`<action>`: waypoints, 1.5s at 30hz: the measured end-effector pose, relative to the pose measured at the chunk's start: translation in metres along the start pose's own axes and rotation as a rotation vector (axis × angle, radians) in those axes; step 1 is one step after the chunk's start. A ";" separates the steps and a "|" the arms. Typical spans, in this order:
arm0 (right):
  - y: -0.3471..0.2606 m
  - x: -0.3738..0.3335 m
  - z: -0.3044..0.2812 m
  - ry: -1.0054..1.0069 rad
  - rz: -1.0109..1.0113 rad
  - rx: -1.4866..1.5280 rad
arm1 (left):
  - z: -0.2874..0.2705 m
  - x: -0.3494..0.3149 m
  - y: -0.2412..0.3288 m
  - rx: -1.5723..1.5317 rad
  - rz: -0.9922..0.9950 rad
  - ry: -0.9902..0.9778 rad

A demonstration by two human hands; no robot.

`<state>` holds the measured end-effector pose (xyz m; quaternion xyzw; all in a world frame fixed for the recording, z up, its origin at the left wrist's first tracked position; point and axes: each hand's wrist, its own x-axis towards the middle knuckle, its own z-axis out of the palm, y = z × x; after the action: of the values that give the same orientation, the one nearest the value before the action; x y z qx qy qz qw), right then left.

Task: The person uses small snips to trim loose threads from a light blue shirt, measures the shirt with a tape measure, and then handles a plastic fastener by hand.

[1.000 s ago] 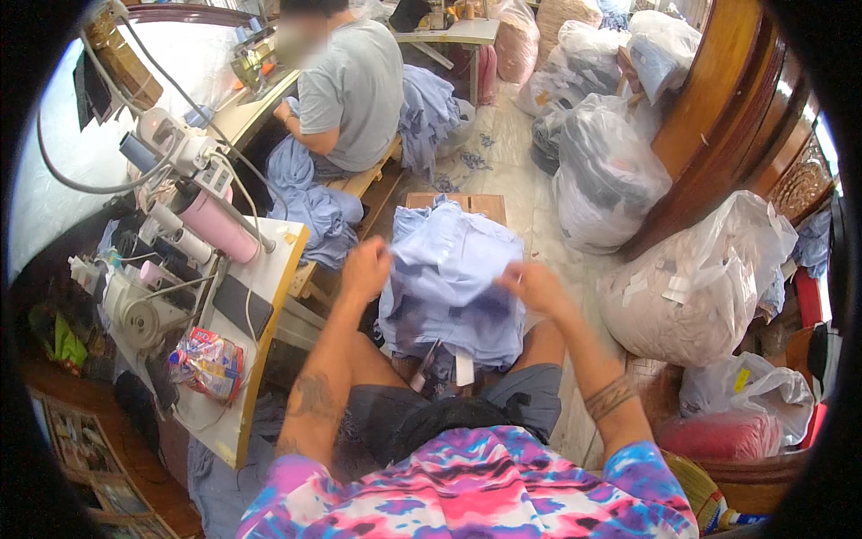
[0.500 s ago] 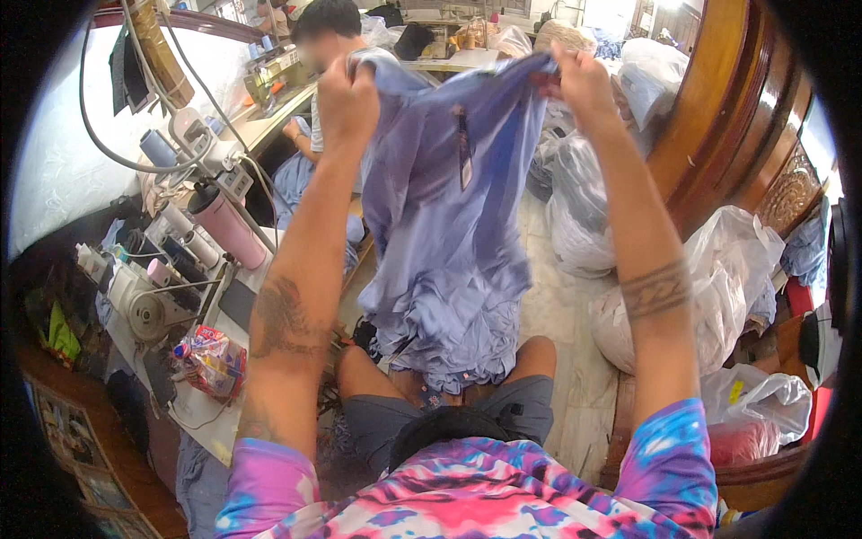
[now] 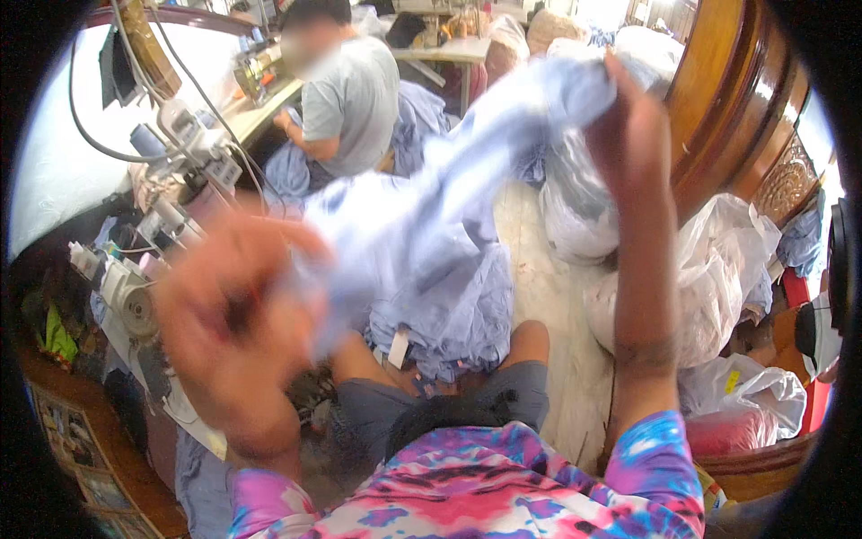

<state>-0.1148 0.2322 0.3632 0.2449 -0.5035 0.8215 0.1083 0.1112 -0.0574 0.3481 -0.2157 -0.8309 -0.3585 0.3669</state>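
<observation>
At uneven heights, hands [image 3: 238, 305] [image 3: 633, 135] apart

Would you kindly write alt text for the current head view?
Motion-blurred light-blue cloth slants between a person's blurred left hand and higher right hand. More blue fabric is heaped by the knees; beyond, a seated co-worker in grey faces a sewing machine, with filled plastic bags at right.

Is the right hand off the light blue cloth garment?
No, the right hand holds one end of the light blue cloth garment raised, the cloth slanting down toward the left hand.
</observation>
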 end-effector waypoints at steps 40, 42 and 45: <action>0.132 -0.239 -0.046 0.160 0.750 -0.098 | 0.218 -0.113 -0.081 -0.666 -1.002 -0.459; 0.136 -0.239 -0.044 0.150 0.694 -0.114 | 0.213 -0.115 -0.083 -0.609 -0.970 -0.494; 0.144 -0.242 -0.048 0.114 0.635 -0.156 | 0.209 -0.118 -0.084 -0.504 -0.950 -0.438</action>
<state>0.0168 0.2238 0.1102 0.0204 -0.6093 0.7855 -0.1068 0.0386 0.0343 0.1219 0.0309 -0.7822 -0.6174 -0.0775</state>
